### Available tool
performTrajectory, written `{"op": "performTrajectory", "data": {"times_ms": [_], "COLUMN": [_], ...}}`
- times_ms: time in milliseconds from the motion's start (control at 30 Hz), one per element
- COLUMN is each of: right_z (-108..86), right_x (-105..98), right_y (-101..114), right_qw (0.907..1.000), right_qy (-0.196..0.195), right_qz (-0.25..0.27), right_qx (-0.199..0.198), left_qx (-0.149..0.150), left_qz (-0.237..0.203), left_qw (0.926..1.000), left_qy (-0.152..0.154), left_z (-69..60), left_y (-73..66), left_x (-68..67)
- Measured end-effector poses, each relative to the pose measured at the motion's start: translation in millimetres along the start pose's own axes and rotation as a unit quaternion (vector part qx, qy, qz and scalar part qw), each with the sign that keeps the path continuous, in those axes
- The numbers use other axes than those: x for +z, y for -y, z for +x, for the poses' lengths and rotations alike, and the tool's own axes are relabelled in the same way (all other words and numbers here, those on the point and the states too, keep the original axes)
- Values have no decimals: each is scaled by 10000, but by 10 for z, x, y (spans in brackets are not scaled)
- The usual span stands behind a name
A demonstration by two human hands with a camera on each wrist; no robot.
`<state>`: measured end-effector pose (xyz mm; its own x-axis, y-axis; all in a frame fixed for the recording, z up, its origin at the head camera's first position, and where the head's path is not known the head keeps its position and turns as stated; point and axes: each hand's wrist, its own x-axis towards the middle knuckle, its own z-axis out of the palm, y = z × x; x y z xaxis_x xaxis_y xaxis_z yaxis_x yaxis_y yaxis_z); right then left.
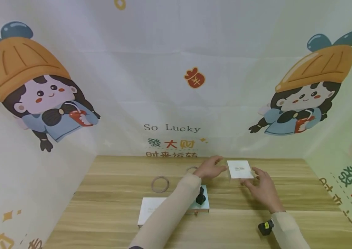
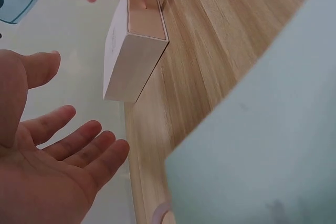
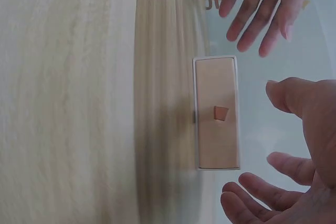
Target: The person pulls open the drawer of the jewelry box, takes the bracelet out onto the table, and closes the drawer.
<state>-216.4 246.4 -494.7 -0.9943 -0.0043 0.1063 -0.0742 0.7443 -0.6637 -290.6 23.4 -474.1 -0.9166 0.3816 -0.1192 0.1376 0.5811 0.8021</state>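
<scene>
A small white drawer box [image 1: 240,169] with faint gold print on its lid stands on the table near the back wall. Its tan drawer front [image 3: 216,142] has a small pull tab and faces the right wrist camera. To the left of the box is my left hand [image 1: 211,167], fingers extended and apart from it. My right hand [image 1: 263,186] is on the other side, thumb and fingers spread around the box's near right corner; in the right wrist view a gap shows between them and the box. Neither hand holds anything.
A purplish bangle [image 1: 152,185] lies left of centre; another bangle [image 1: 190,167] is partly hidden behind my left wrist. A white box [image 1: 149,207] and a pale blue box [image 1: 205,206] sit nearer, partly covered by my left forearm. A printed cloth backdrop [image 1: 225,103] encloses the table.
</scene>
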Motion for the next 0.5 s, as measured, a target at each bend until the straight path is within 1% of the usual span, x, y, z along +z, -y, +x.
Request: {"op": "performTrajectory", "data": {"times_ms": [133,333,500], "right_z": [39,74,99], "right_x": [37,102,153], "right_y": [-69,-96,-113], "right_qw": [9995,9980,9969], "right_qy": [7,-17,-214], "right_qz": [264,391,493], "right_qx": [160,496,581], "left_qx": [-20,20,154], "left_qz": [9,316,534], "left_qw": [10000,9995,9985], "left_qy": [8,43,-23], "left_z": [96,175,232], "left_y": [-36,-89,-85], "left_x": [74,177,241]}}
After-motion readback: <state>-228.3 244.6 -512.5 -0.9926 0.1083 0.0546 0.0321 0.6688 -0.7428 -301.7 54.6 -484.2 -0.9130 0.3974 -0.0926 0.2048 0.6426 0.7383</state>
